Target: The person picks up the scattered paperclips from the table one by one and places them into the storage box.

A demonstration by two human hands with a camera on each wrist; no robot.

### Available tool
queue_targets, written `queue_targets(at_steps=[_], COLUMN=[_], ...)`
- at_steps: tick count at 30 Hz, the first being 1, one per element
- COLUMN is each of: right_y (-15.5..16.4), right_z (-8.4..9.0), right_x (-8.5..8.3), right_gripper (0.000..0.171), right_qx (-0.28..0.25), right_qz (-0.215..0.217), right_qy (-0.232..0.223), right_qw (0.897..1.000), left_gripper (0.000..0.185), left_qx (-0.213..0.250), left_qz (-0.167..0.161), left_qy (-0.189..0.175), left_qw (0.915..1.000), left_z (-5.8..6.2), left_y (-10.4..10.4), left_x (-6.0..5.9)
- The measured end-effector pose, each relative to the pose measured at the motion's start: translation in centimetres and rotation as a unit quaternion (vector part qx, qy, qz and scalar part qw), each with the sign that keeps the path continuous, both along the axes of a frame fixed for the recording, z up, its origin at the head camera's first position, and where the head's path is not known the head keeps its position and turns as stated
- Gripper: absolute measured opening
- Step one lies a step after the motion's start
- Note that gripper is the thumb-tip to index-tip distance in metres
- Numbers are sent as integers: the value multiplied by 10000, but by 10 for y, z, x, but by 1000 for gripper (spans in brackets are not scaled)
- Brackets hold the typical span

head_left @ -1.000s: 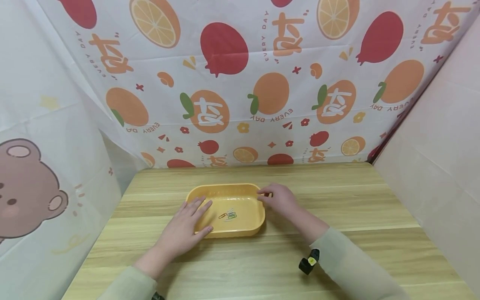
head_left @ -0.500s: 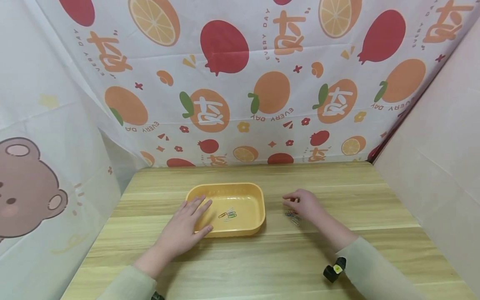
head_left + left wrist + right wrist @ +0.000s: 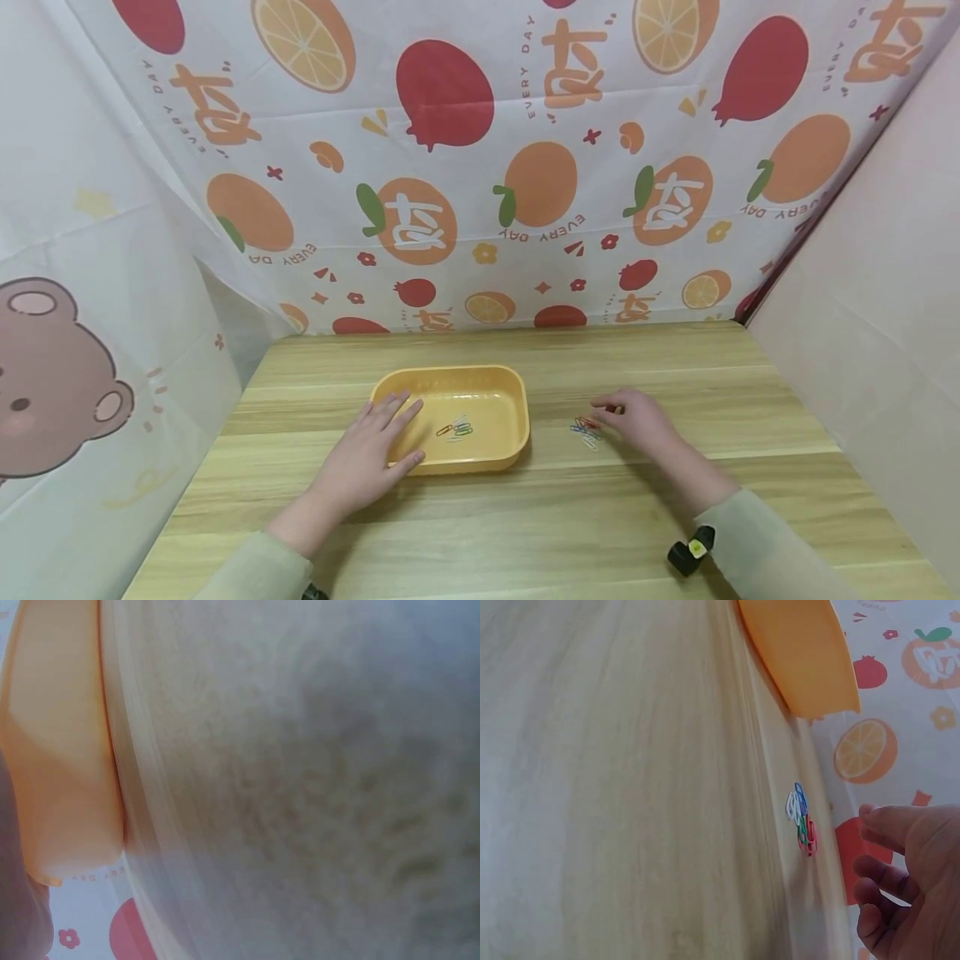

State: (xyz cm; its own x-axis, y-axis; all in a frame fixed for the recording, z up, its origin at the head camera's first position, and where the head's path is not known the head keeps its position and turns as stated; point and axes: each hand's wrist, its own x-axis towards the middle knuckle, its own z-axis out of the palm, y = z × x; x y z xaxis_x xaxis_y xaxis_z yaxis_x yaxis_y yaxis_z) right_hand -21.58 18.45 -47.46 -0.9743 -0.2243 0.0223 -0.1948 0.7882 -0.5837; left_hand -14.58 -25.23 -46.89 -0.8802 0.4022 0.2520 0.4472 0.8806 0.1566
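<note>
Left hand [image 3: 366,462] flat, fingers straight and spread, resting on the near left rim of the yellow tray [image 3: 491,454]; thumb against the outer wall, fingertips reaching over the edge. Right hand [image 3: 636,417] low over the wooden table [image 3: 675,367], fingers loosely curled, holding nothing that shows (right wrist view: fingers [image 3: 889,825] apart from the clips, not touching). Small heap of coloured paper clips [image 3: 586,430] just left of that hand, on bare wood between it and the tray's right wall. A few more clips [image 3: 455,430] lying inside the tray, near its middle.

Tray: smooth plastic, rectangular, rounded corners, shallow raised rim, set left of the table's centre. Table: pale wood grain in long planks. Broad open wood right of the heap and along the near edge; a narrower strip behind the tray up to the fruit-printed cloth [image 3: 480,167]. Bear-printed sheet [image 3: 60,375] closing off the left side, plain pale wall [image 3: 885,292] the right. Left wrist view blurred, probably the tray's side and table seen close.
</note>
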Motion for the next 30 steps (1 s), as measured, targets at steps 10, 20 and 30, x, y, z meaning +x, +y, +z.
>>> queue_targets(at_steps=[10, 20, 30], right_y=[1, 0, -1], right_z=[-12, -15, -16], right_x=[0, 3, 2], right_gripper=[18, 20, 12], right_qx=[37, 506, 681], right_qz=[138, 260, 294], right_qy=[185, 251, 359], right_qw=[9997, 9981, 9966], left_gripper=[75, 76, 75], left_qx=[3, 13, 15], left_qz=[6, 16, 20], left_qy=[-43, -47, -59], left_qw=[10000, 10000, 10000], left_z=[4, 3, 2], left_y=[0, 0, 0], left_x=[3, 2, 2])
